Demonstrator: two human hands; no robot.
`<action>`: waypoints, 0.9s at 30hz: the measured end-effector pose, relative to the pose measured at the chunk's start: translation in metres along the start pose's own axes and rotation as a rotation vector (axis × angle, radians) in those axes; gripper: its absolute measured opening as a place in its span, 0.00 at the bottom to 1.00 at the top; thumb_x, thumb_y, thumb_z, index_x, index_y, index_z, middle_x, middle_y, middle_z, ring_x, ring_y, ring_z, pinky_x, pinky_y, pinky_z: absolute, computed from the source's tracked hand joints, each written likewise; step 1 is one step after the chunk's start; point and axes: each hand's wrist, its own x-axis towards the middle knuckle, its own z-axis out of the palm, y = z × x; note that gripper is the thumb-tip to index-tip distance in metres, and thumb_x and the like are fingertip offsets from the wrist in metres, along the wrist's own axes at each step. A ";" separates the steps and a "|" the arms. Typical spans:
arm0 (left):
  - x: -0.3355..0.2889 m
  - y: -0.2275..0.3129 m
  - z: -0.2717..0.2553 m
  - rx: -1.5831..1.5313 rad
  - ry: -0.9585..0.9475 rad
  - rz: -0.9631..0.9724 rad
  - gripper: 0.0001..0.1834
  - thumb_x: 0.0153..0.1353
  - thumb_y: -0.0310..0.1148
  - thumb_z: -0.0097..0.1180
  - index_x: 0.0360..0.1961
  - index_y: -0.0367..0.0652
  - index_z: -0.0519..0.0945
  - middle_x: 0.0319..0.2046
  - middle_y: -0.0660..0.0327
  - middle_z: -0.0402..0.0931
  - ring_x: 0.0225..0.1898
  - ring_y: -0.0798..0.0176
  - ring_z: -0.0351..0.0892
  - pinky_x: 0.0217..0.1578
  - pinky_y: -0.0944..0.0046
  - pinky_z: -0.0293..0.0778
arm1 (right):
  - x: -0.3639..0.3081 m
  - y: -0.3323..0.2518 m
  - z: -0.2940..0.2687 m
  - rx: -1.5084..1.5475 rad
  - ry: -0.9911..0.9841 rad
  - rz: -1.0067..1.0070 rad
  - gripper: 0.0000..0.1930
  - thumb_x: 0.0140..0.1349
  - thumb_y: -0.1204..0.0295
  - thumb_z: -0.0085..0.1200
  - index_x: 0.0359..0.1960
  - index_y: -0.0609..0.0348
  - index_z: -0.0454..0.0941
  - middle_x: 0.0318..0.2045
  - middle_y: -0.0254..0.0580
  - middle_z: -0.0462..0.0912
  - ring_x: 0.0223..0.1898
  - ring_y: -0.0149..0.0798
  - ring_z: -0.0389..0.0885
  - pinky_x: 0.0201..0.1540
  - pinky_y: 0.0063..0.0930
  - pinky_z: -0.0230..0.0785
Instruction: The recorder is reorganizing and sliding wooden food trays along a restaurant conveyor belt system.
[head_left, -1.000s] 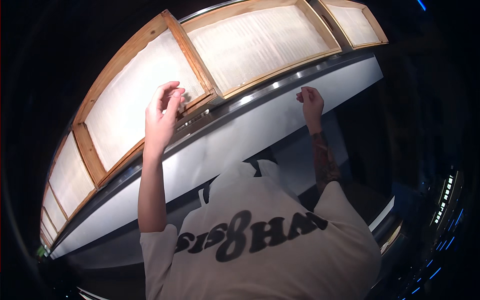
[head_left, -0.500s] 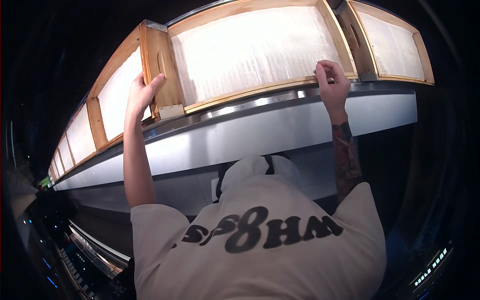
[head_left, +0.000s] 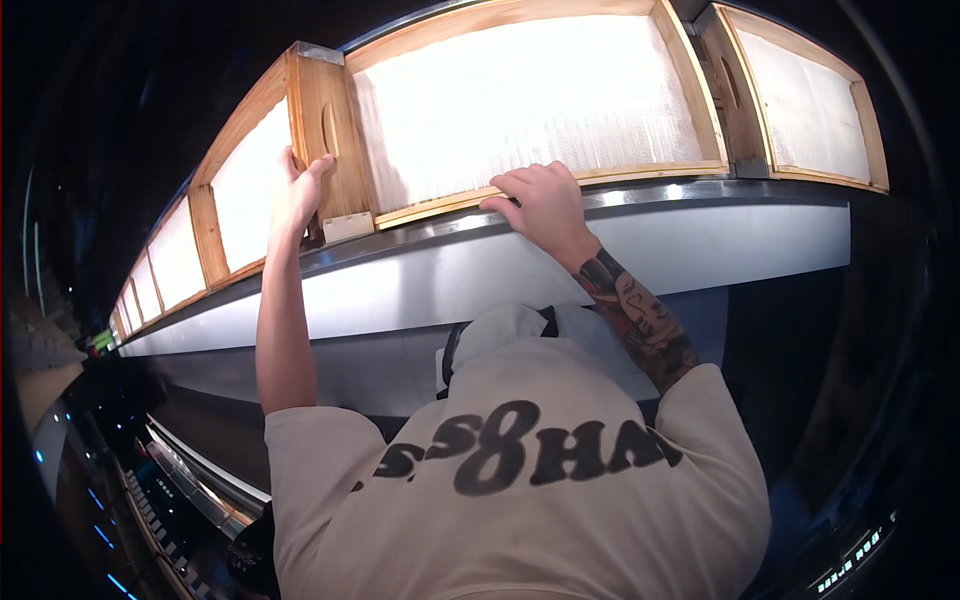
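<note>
A wooden tray frame (head_left: pixel 640 168) with a brightly lit white mesh-like sheet (head_left: pixel 520 100) inside lies in front of me. My left hand (head_left: pixel 303 187) is closed on the wooden end boards at its left, thumb on the board (head_left: pixel 342 120) with the slot handle, fingers partly hidden on the far side. My right hand (head_left: pixel 545 205) is at the middle of the near rail, its fingers bent over the wood and its thumb lower, against the front. Whether anything thin is between thumb and fingers I cannot make out.
More wooden frames with white sheets stand in line: one at the right (head_left: pixel 805 110), several receding to the left (head_left: pixel 170 250). They rest along a shiny metal counter edge (head_left: pixel 440 235) above a pale metal panel (head_left: pixel 400 280). Dark surroundings hold small lights.
My right hand has moved left along the near rail, from its right end to the middle. My left hand keeps its hold on the end boards. The view has shifted slightly.
</note>
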 end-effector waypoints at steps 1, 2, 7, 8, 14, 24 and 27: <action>0.005 -0.007 -0.001 0.036 0.037 0.004 0.29 0.51 0.35 0.53 0.53 0.31 0.62 0.39 0.46 0.74 0.38 0.57 0.76 0.40 0.63 0.71 | -0.002 -0.002 0.003 -0.015 0.010 0.011 0.12 0.47 0.58 0.60 0.26 0.52 0.79 0.24 0.28 0.80 0.28 0.31 0.76 0.36 0.25 0.61; 0.002 -0.006 -0.002 0.013 0.036 0.020 0.28 0.51 0.35 0.53 0.50 0.30 0.63 0.39 0.46 0.74 0.39 0.57 0.76 0.41 0.63 0.71 | -0.001 -0.001 0.006 0.004 0.023 -0.006 0.12 0.47 0.58 0.60 0.26 0.52 0.79 0.24 0.27 0.80 0.28 0.30 0.76 0.36 0.24 0.61; -0.003 -0.001 -0.005 -0.058 0.014 0.043 0.25 0.51 0.36 0.54 0.47 0.31 0.67 0.37 0.48 0.75 0.37 0.58 0.77 0.40 0.63 0.71 | -0.009 0.011 -0.004 -0.006 0.063 0.001 0.12 0.45 0.58 0.62 0.25 0.52 0.80 0.23 0.29 0.80 0.27 0.30 0.76 0.35 0.25 0.61; 0.000 -0.005 -0.006 -0.031 0.014 0.085 0.24 0.51 0.36 0.54 0.47 0.31 0.67 0.35 0.48 0.75 0.37 0.58 0.77 0.39 0.63 0.71 | -0.010 0.014 -0.007 -0.009 0.065 -0.002 0.12 0.45 0.58 0.62 0.25 0.52 0.80 0.23 0.29 0.80 0.27 0.30 0.76 0.35 0.25 0.61; 0.002 -0.008 -0.004 -0.036 0.023 0.158 0.24 0.52 0.36 0.54 0.45 0.29 0.68 0.31 0.48 0.76 0.34 0.57 0.77 0.37 0.62 0.71 | -0.012 0.027 -0.032 0.005 0.045 0.030 0.14 0.44 0.57 0.62 0.24 0.53 0.80 0.22 0.30 0.80 0.27 0.31 0.76 0.34 0.27 0.60; 0.003 -0.012 0.035 0.351 0.021 0.105 0.23 0.55 0.42 0.52 0.40 0.30 0.67 0.27 0.46 0.75 0.35 0.45 0.75 0.39 0.52 0.68 | -0.018 0.047 -0.048 -0.042 0.030 0.031 0.15 0.44 0.57 0.62 0.25 0.54 0.80 0.24 0.30 0.80 0.27 0.31 0.75 0.34 0.26 0.59; 0.005 -0.019 0.050 0.415 0.026 0.119 0.23 0.55 0.42 0.51 0.42 0.31 0.66 0.29 0.44 0.75 0.37 0.44 0.75 0.40 0.52 0.69 | -0.017 0.045 -0.048 -0.023 0.010 0.057 0.15 0.44 0.57 0.62 0.25 0.54 0.79 0.24 0.31 0.80 0.28 0.31 0.75 0.34 0.27 0.58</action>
